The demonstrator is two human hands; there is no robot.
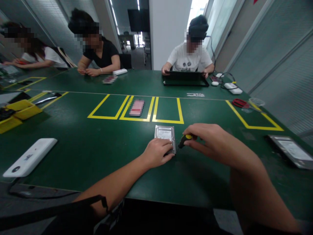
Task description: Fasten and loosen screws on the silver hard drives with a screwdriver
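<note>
A silver hard drive [165,131] with a white label lies on the green table in front of me. My left hand [157,152] rests over its near part, fingers curled across the drive and thumb along its near edge. Between the thumb and fingers of my right hand [207,138] is a small black and yellow screwdriver [181,143]. Its shaft slants down to the drive's right edge, near the near right corner. Whether the tip touches a screw there is too small to tell.
A second hard drive [292,150] lies at far right. A white power strip [30,157] and yellow bins [26,109] are on the left. A pink phone [137,107] sits inside yellow tape marks. Across the table, one person holds a black tray [186,80]; two others sit left.
</note>
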